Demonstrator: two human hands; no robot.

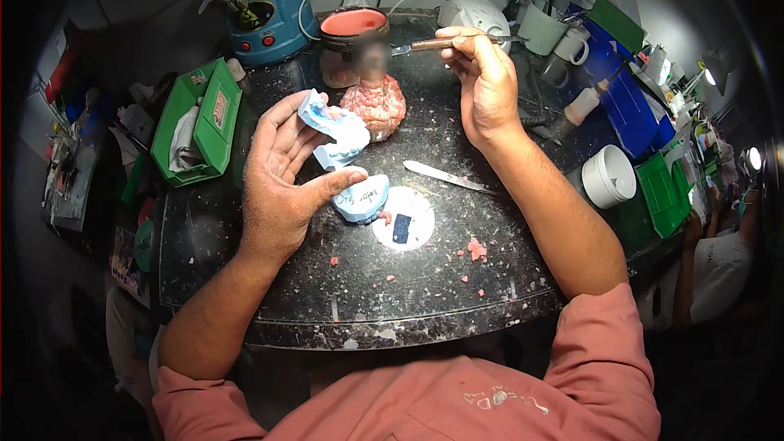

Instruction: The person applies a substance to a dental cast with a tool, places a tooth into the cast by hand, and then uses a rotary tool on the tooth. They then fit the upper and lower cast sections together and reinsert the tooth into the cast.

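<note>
My left hand (278, 175) is closed around a pale blue horseshoe-shaped dental cast (347, 132), thumb at its lower side and fingers behind it. My right hand (490, 86) pinches the brown handle of a wax knife (430, 45). The knife's metal tip points left, beside the blurred top of a burner-like stand (377, 110) caked in lumpy pink wax. Below the held cast, a second blue dental cast (362, 200) with handwriting on it lies on the bench. A flat silver blade (445, 175) rests right of the casts.
Pink wax crumbs (477, 249) dot the black bench (286, 298). A red-lined bowl (353, 23) and a blue machine (269, 24) stand at the back. Left is a green bin (220, 118); right, a white tub (608, 175). Another person (723, 269) sits far right.
</note>
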